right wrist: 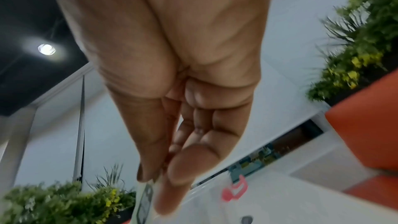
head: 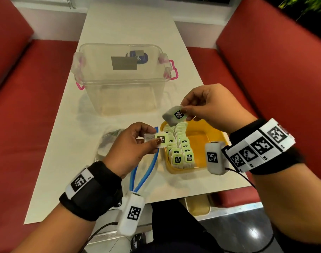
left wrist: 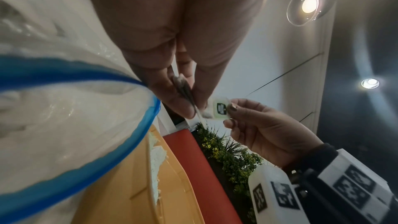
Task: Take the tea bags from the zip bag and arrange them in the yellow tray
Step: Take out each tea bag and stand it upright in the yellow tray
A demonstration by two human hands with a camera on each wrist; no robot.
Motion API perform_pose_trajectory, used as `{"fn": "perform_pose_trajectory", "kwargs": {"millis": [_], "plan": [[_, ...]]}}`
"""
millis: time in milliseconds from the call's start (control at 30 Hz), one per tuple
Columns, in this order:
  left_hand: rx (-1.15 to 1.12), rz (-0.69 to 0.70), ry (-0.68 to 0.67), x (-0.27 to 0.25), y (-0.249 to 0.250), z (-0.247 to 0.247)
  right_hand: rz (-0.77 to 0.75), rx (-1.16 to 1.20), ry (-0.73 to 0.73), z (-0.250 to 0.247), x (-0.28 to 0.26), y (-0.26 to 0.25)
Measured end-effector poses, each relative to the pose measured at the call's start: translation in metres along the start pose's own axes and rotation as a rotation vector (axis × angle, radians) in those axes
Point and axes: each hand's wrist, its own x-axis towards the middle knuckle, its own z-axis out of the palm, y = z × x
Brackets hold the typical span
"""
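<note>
— What have you got in each hand?

— My left hand [head: 132,143] pinches one tea bag [head: 157,139] between thumb and fingertips, its green tag facing up. My right hand [head: 209,105] pinches a second tea bag [head: 174,115] by its upper edge, so the pouch hangs tilted. Both grips are clamped on their bags, neither one apart.

— Where are they relative to the tray?

— The right one hangs over the far left corner of the yellow tray [head: 207,141], above the bags already there. The left one sits just off the tray's left edge, over the mouth of the zip bag [head: 146,172].

— And the tray itself?

— It stands on the white table [head: 119,30], near the front edge. Two rows of tea bags [head: 179,152] stand upright along its left side, tags facing me. The right part shows bare yellow bottom.

— The zip bag?

— It lies flat on the table just left of the tray, its blue seal gaping open. In the left wrist view the seal [left wrist: 137,135] curves right beside the tray wall [left wrist: 120,185]. What is left inside I cannot tell.

— Anything else there?

— A clear plastic box [head: 121,77] with pink latches stands farther back on the table, and red seats [head: 265,61] run along both sides.
</note>
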Motion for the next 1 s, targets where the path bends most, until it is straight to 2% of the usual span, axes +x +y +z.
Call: {"fn": "perform_pose_trajectory", "kwargs": {"millis": [167, 300, 433, 667, 1000], "plan": [[-0.003, -0.025, 0.025, -0.002, -0.009, -0.003, 0.001, -0.542, -0.13, -0.021, 0.02, 0.021], [-0.018, -0.043, 0.028, -0.004, -0.011, -0.006, 0.073, -0.786, -0.221, -0.007, 0.04, 0.045], [-0.029, -0.057, 0.037, -0.006, -0.01, -0.009, 0.129, -0.849, -0.307, 0.013, 0.05, 0.06], [-0.051, -0.075, 0.036, -0.011, -0.009, -0.01, 0.165, -0.888, -0.349, 0.027, 0.052, 0.064], [-0.061, -0.085, 0.034, -0.01, -0.01, -0.008, 0.122, -0.983, -0.254, 0.031, 0.048, 0.067]]}}
